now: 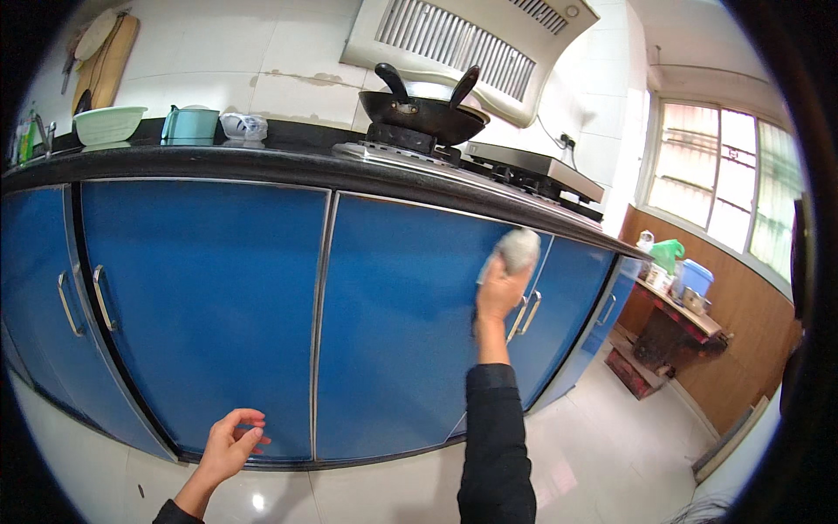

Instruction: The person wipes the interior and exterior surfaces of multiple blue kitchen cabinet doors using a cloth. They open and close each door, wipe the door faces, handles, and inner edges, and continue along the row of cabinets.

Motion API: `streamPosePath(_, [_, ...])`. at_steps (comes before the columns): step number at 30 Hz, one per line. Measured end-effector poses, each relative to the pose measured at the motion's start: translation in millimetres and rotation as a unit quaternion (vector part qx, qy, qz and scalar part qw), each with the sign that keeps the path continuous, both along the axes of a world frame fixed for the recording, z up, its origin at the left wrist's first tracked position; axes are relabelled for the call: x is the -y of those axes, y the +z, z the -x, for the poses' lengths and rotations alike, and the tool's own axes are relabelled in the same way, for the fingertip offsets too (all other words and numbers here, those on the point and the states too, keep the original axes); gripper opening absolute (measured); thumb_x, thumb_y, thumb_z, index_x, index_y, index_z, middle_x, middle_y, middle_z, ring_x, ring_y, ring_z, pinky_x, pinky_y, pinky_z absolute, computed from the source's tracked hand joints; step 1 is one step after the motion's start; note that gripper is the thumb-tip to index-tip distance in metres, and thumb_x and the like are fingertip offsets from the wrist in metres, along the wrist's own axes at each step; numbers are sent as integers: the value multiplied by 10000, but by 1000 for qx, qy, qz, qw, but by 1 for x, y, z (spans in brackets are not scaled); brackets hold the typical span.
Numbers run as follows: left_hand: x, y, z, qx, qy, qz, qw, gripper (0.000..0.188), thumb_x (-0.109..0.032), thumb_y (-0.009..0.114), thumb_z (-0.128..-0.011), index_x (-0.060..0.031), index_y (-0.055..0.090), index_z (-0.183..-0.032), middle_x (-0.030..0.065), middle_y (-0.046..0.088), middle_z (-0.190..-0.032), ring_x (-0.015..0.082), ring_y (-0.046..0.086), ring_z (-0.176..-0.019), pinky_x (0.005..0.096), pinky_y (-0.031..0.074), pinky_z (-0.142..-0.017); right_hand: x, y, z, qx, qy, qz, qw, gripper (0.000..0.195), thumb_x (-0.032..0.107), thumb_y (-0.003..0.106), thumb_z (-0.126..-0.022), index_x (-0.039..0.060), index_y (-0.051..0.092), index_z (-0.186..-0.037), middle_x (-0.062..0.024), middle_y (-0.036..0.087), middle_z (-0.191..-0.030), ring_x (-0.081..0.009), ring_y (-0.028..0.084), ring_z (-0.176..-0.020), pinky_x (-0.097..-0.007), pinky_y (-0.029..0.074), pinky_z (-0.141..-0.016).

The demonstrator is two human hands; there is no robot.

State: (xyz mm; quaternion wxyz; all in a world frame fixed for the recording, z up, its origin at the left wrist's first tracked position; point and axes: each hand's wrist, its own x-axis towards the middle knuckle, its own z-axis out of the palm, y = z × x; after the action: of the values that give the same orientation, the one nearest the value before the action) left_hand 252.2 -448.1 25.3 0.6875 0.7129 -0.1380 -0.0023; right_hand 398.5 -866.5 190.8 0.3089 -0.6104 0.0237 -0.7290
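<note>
My right hand [503,295] is closed around a bunched, pale grey cloth [521,250], slightly blurred. It is up against the blue cabinet door [399,314], high near that door's right edge and just below the countertop [275,164]. Metal bar handles [526,314] sit beside my right wrist. Lower down on the left, my left hand [230,445] holds nothing, its fingers loosely curled and apart. Behind it is the bottom of another blue door [209,314]; whether the hand touches it cannot be told.
On the counter stand a black wok [419,114] on the gas stove [406,156], a teal jug [191,124], a wrapped bundle [244,126] and a pale green basin [110,126]. A range hood [458,46] juts out above. A small cluttered table [687,313] stands at right.
</note>
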Motion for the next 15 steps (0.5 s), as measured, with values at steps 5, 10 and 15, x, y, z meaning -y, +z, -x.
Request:
streamPosePath(5, [52,26,-25,109,79,-104,985,287,-3,531,-803,-17,489,-1086,102,509,-1013,187,593,-859,276,504,-614,-34,11,10,17,76,-85,993,483,198,509,-840,-24,360,-1243,-199,496,-1161,-312,528,-1024,-376,409,-881])
streamPosePath(10, [100,97,-60,397,215,-271,850,397,64,543,-714,-13,455,-1093,164,445,-1062,288,539,-909,317,483,-673,-164,2,7,43,149,463,873,609,186,629,-651,77,463,-1227,-162,442,-1277,-314,423,-1184,-472,287,-1010])
streamPosePath(15, [95,132,-83,551,282,-457,639,493,50,557,-698,-44,460,-1172,190,393,-1246,347,413,-1145,415,352,-942,-107,12,6,11,84,436,896,622,234,658,-625,111,469,-1205,-117,415,-1309,-275,383,-1218,-496,258,-1016])
